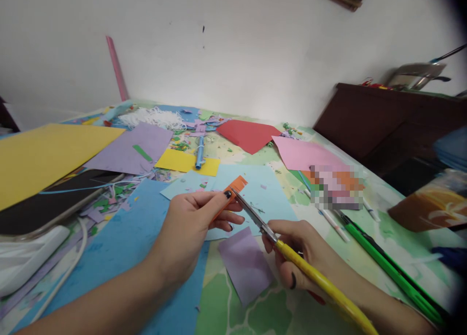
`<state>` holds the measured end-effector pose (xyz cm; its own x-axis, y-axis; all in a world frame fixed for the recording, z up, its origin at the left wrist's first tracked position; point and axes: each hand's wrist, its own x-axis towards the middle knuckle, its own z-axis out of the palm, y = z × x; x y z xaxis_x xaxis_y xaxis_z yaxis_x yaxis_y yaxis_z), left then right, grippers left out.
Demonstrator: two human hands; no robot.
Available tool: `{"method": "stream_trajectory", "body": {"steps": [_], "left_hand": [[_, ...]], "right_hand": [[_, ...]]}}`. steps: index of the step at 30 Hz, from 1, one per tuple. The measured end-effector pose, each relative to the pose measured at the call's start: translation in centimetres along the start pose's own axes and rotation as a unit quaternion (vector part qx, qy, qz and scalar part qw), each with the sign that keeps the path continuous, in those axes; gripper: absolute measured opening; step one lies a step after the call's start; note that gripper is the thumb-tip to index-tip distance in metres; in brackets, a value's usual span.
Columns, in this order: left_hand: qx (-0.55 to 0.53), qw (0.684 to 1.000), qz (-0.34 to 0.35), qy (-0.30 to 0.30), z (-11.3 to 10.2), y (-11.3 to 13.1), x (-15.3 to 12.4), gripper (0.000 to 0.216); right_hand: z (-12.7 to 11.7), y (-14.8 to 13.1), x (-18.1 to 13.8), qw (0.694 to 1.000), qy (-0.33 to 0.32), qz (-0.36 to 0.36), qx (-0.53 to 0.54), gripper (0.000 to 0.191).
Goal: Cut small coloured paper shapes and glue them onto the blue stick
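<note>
Between the thumb and fingers of my left hand (204, 213) is a narrow orange paper strip (239, 183), its far end cut into a short fringe. My right hand (302, 247) grips a pair of scissors (255, 216) with yellow and red handles. The blade tips meet the strip's edge close to my left thumb. Below both hands lie a light blue sheet (270, 184), a darker blue sheet (175, 257) and a small purple paper square (246, 264).
A phone (73, 194) and a white power strip (32, 257) with a cable lie at left. Yellow (51, 155), purple (138, 148), red (250, 133) and pink (306, 152) papers spread behind. A green cutter (386, 262) lies at right. Paper scraps are scattered about.
</note>
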<state>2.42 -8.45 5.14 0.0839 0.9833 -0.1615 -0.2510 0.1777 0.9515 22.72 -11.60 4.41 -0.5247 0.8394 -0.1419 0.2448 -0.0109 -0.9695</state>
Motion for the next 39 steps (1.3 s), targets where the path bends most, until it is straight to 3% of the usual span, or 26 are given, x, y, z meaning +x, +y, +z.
{"method": "stream_trajectory", "body": {"steps": [24,39], "left_hand": [[0.005,1.0,0.011,-0.012,-0.03,0.15,-0.28,0.019],[0.017,1.0,0.011,-0.006,-0.01,0.13,-0.15,0.02]], "right_hand": [[0.33,-0.32,0.37,0.998,0.033,0.018,-0.051,0.058],[0.3,-0.08,0.47,0.997,0.039,0.009,-0.071,0.048]]}}
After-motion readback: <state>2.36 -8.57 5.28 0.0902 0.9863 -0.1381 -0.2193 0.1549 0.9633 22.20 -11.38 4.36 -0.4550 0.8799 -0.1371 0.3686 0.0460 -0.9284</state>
